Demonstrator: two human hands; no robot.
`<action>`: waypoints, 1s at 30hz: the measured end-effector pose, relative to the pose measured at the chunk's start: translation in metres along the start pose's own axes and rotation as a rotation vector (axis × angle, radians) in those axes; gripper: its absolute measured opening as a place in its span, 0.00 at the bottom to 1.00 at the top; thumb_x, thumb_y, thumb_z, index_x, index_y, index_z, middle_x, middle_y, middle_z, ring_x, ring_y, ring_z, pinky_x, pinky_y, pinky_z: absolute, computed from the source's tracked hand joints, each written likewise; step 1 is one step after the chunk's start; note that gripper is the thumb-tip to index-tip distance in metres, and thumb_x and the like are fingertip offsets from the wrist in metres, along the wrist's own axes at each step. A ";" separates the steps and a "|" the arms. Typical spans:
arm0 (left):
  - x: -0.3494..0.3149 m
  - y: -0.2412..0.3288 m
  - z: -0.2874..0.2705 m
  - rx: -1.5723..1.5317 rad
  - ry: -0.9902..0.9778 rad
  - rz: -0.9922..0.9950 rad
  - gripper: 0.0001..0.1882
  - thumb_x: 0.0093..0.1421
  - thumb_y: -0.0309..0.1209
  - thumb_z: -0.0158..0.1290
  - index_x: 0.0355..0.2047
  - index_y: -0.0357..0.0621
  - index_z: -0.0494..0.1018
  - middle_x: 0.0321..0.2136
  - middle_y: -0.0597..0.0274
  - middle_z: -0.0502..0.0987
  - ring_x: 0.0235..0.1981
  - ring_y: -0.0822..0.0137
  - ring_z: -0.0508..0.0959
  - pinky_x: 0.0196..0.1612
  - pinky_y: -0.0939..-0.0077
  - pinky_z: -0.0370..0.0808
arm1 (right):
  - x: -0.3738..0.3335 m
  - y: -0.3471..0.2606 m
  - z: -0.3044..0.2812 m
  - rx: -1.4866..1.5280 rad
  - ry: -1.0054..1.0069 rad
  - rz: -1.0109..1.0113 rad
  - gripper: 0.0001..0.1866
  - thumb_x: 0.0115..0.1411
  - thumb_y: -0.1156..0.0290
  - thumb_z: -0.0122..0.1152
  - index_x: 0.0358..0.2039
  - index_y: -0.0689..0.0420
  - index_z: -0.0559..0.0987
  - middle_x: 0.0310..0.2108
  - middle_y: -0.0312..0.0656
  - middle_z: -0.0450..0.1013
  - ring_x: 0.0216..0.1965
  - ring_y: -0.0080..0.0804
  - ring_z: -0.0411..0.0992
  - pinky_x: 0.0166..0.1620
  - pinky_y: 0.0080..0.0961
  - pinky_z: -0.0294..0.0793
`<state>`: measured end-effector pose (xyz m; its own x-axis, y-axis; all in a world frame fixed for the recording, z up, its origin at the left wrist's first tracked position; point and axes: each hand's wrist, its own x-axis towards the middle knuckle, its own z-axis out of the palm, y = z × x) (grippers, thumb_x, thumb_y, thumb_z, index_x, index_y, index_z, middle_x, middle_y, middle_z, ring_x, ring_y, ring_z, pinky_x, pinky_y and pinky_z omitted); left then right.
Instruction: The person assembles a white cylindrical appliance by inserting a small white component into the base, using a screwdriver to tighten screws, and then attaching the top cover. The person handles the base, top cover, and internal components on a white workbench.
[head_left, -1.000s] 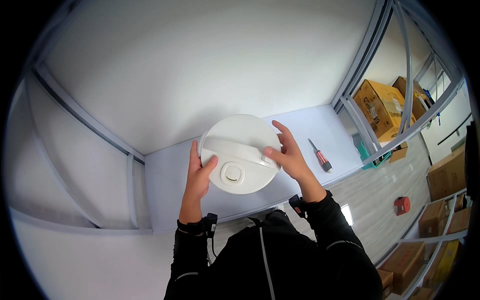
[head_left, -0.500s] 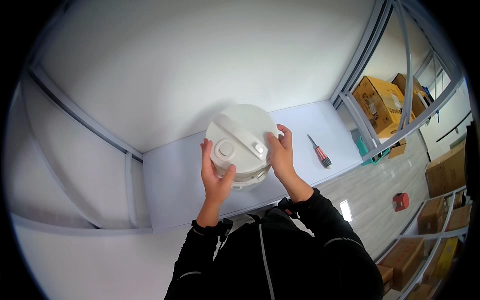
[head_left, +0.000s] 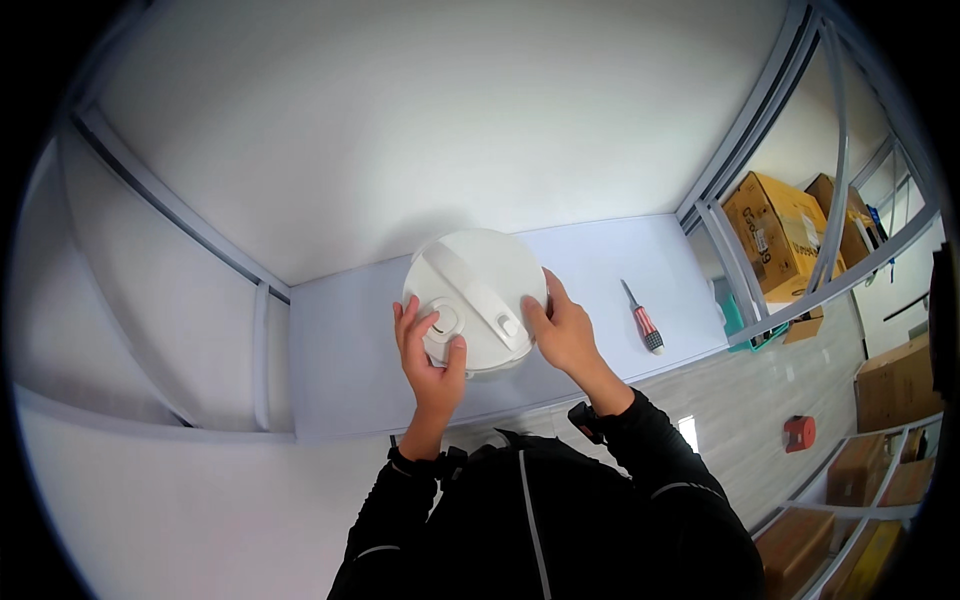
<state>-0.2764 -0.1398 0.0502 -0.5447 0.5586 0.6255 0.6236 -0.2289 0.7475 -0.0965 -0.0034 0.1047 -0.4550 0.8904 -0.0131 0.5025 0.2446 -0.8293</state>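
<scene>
A white, round rice cooker (head_left: 480, 264) is in front of me, seen from above, with a raised bar across its lid and a small button at the bar's near right end. My left hand (head_left: 430, 372) holds its near left rim, fingers bent over the lid beside the round steam vent cap (head_left: 445, 320), thumb just right of it. Around the right rim is my right hand (head_left: 562, 330), its thumb lying on the lid and the other fingers partly hidden along the side. The cooker's body and underside are mostly hidden beneath the lid.
On the pale tabletop (head_left: 600, 255), a screwdriver (head_left: 646, 325) with a red and black handle lies to the right. A white wall rises behind, with grey frame posts at both sides. Cardboard boxes (head_left: 780, 235), a teal crate (head_left: 735, 315) and a red stool (head_left: 800, 433) are farther right.
The cooker has tilted so that less of its near side shows. My left fingers have shifted onto the lid by the vent cap; my right hand has slid slightly nearer. The view has shifted a little.
</scene>
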 end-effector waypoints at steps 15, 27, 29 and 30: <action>-0.012 0.025 0.021 -0.167 0.215 -0.513 0.39 0.67 0.27 0.60 0.73 0.33 0.55 0.74 0.41 0.58 0.74 0.51 0.62 0.75 0.58 0.60 | 0.004 0.022 -0.008 0.028 -0.164 -0.144 0.42 0.71 0.46 0.60 0.73 0.64 0.63 0.31 0.46 0.82 0.32 0.42 0.82 0.39 0.36 0.80; -0.014 0.017 0.024 -0.273 0.162 -0.476 0.46 0.70 0.25 0.56 0.79 0.34 0.41 0.73 0.43 0.59 0.71 0.54 0.65 0.72 0.60 0.64 | 0.006 0.026 -0.005 0.012 -0.154 -0.135 0.49 0.64 0.42 0.67 0.67 0.73 0.62 0.33 0.52 0.83 0.36 0.52 0.84 0.41 0.41 0.83; -0.016 0.021 0.023 -0.311 0.161 -0.489 0.45 0.70 0.24 0.55 0.79 0.35 0.41 0.72 0.44 0.60 0.71 0.55 0.65 0.72 0.60 0.65 | 0.006 0.027 -0.006 0.007 -0.163 -0.144 0.50 0.63 0.42 0.69 0.66 0.75 0.62 0.32 0.52 0.83 0.35 0.51 0.84 0.40 0.40 0.83; -0.016 0.020 0.022 -0.313 0.162 -0.480 0.45 0.70 0.23 0.55 0.79 0.35 0.41 0.72 0.44 0.60 0.70 0.55 0.66 0.72 0.60 0.66 | 0.006 0.025 -0.007 0.008 -0.166 -0.155 0.51 0.62 0.42 0.70 0.66 0.75 0.62 0.32 0.51 0.83 0.35 0.50 0.84 0.40 0.40 0.83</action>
<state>-0.2432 -0.1360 0.0499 -0.8189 0.5345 0.2091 0.1052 -0.2184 0.9702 -0.0816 0.0112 0.0873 -0.6414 0.7668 0.0236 0.4115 0.3698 -0.8330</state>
